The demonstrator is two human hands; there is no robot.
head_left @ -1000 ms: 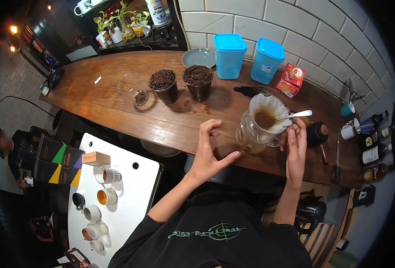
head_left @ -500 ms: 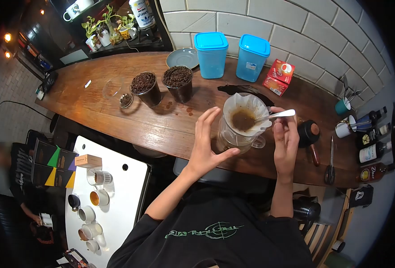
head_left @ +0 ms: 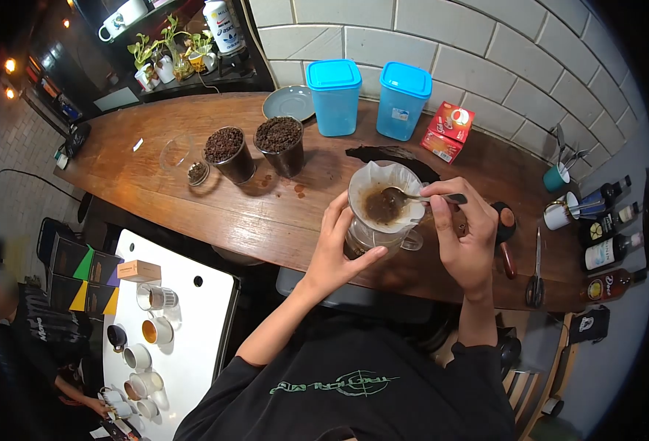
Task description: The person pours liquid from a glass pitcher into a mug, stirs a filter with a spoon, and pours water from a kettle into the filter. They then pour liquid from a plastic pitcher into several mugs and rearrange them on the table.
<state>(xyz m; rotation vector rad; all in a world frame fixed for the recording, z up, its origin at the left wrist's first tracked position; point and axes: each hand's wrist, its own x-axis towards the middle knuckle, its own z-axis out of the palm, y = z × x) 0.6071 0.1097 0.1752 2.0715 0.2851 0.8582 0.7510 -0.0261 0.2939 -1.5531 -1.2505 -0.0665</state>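
Note:
My right hand (head_left: 467,235) pinches the handle of a metal spoon (head_left: 415,197), whose bowl dips into the brown wet coffee (head_left: 378,206). That coffee sits inside a white paper filter (head_left: 412,213), in a dripper on top of a glass coffee server (head_left: 383,241). My left hand (head_left: 337,250) curves around the left side of the server, its fingers along the far side and the thumb across the near side. The server's handle (head_left: 412,240) points right. What the dripper is made of is mostly hidden by the filter.
Two cups of dark coffee grounds (head_left: 229,158) and a small glass jar (head_left: 198,173) stand left. Blue-lidded containers (head_left: 335,103) and a red box (head_left: 448,131) line the wall. Scissors (head_left: 535,287) and bottles (head_left: 611,252) are right. Another person (head_left: 52,323) is beside the white table (head_left: 210,309).
The spoon has been lowered into the coffee, with my right hand now over its handle. My left hand has closed in on the server. The other person's hand has moved to the cups.

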